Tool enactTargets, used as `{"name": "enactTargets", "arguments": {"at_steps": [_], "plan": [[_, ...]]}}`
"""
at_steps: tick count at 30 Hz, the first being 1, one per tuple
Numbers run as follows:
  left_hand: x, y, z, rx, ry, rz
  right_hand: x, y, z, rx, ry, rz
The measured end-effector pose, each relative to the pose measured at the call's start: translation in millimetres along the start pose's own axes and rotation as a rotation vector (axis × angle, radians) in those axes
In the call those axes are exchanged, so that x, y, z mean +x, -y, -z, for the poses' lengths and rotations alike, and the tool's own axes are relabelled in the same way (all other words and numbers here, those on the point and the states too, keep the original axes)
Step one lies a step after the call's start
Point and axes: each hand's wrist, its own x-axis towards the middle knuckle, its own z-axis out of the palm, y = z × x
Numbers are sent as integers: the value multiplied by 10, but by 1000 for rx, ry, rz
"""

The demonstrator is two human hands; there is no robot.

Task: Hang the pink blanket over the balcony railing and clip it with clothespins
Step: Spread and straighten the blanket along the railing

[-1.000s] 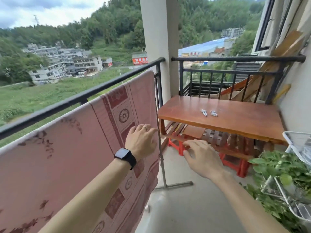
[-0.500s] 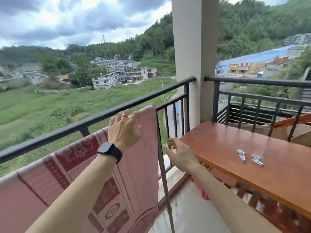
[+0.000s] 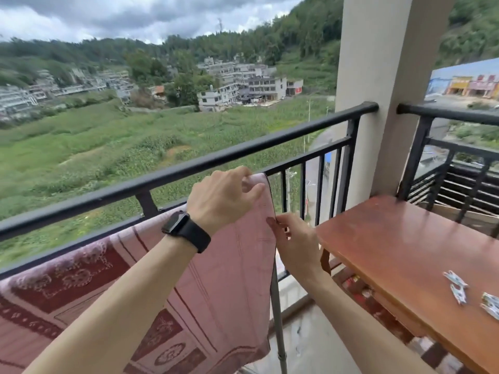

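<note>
The pink blanket (image 3: 229, 279), patterned in dark red, hangs over a bar just inside the black balcony railing (image 3: 243, 157). My left hand (image 3: 221, 198), with a black watch on the wrist, grips the blanket's top right corner, fingers curled over the top edge. Just below it, my right hand (image 3: 294, 238) pinches the blanket's right side edge. Several small pale clothespins (image 3: 456, 286) lie loose on the wooden table (image 3: 405, 252) at the right, apart from both hands.
A thin metal pole (image 3: 276, 306) stands at the blanket's right edge. A wide concrete pillar (image 3: 378, 76) splits the railing from a second railing section (image 3: 445, 117) behind the table. Tiled floor (image 3: 310, 346) shows between blanket and table.
My left hand rose to the blanket's top right corner. My right hand moved left from the table's edge and took hold of the blanket's side edge.
</note>
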Motion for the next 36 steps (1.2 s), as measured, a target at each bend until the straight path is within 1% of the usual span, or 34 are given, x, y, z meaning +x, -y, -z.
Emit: {"name": "enactTargets", "arguments": {"at_steps": [1,2,5,6,7,8,9,11,13,16,18,20,23,24,25,26,28,29,31,33,34,36], "plan": [[3,-5,-21,2,4,1,-44,-9,7,54,18,-38],[11,-19,-84,-2,5,16,-95,-80,-3,131,76,-121],[5,-58,-139,-11,-38,26,-160,-197,65,432,286,-425],[22,-78,-164,-3,-56,37,-153,-257,80,485,366,-471],[36,-97,-181,2,-69,45,-139,-304,91,492,463,-477],[40,-114,-192,4,-70,54,-133,-335,98,463,552,-455],[37,-126,-197,-1,-67,63,-130,-364,101,424,601,-423],[43,-146,-227,-23,-57,75,-124,-437,156,400,573,-381],[55,-194,-286,-29,-63,68,-136,-559,282,433,528,-371],[125,-320,-406,-5,-77,50,-150,-735,431,451,492,-419],[181,-389,-450,41,-83,80,-103,-795,385,428,483,-441],[243,-429,-459,109,-86,144,-40,-848,266,428,566,-450],[267,-441,-432,71,-35,215,-89,-908,158,460,835,-454],[250,-436,-405,35,-24,227,-150,-935,136,438,922,-446],[228,-423,-382,17,-19,239,-204,-985,113,388,971,-425],[202,-407,-364,23,-12,257,-241,-1051,103,326,986,-401],[181,-401,-335,46,23,306,-230,-1200,122,265,964,-392],[199,-413,-346,17,28,318,-199,-1262,156,267,954,-391],[251,-486,-381,-63,-25,322,-139,-1315,250,299,919,-367],[305,-556,-437,-86,-95,336,-134,-1325,312,338,845,-365],[317,-578,-470,-66,-109,350,-154,-1332,318,338,824,-367],[304,-583,-522,49,-98,388,-193,-1319,304,285,857,-351]]}}
